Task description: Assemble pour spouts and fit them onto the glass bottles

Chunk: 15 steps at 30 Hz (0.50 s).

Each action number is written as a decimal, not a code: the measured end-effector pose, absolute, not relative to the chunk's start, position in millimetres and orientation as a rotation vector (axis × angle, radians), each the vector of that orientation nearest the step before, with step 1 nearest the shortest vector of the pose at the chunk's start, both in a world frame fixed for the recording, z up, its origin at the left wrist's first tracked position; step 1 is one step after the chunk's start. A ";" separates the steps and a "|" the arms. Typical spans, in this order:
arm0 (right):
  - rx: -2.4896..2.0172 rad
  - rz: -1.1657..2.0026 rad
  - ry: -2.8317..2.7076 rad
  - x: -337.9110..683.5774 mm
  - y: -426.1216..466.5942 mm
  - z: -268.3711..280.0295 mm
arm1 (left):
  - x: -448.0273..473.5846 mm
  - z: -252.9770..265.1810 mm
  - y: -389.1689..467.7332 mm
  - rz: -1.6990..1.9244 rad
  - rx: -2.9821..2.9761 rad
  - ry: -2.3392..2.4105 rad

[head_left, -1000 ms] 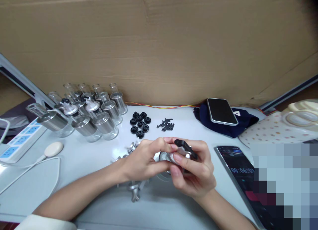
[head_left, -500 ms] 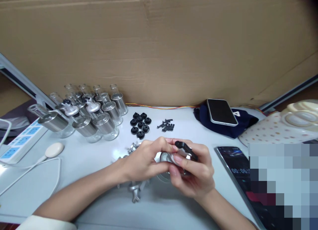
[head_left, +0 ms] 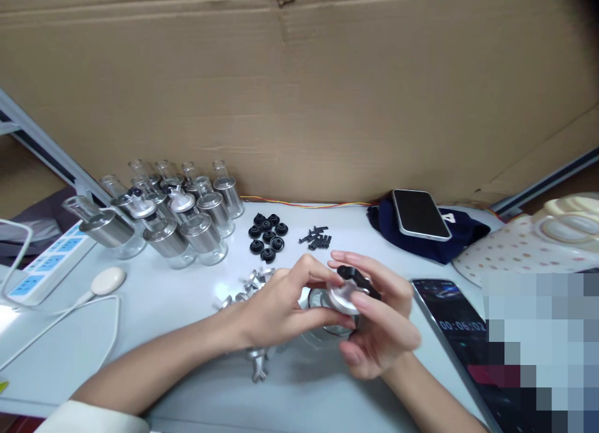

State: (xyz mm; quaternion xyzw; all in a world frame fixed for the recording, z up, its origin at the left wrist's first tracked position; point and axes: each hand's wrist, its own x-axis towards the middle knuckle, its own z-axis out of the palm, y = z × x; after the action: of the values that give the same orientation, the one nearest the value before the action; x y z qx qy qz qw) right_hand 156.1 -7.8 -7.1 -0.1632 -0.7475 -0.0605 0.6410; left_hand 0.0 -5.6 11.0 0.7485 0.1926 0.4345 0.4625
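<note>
My left hand pinches a round silver metal cap between thumb and fingers. A black lever sits on top of the cap. Around its right side curves my right hand, fingers apart, a fingertip lying against the cap and the thumb off it. Under and behind the cap is a clear glass vessel, mostly hidden by the hands. Several silver metal pieces with forked ends lie beside and below my left wrist, partly covered by it.
Glass bottles with metal sleeves stand at the left, two with caps. Black round parts and small black pins lie mid-table. To the right are a phone on a dark cloth, a timer phone and tape rolls.
My right hand has loosened and its fingers have spread away from the cap, uncovering more of it. My left hand keeps its pinch. The view has shifted slightly.
</note>
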 end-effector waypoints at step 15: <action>-0.515 0.095 -1.378 159.9 5.3 -10.8 | -22.4 77.4 -11.0 1.558 1.808 0.427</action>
State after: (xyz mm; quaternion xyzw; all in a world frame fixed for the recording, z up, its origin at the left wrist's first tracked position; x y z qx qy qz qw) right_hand 159.9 5.3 -10.8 -0.2349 -0.6282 0.0432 0.7405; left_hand -22.4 -11.0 77.4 0.6982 0.1647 0.6019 0.3509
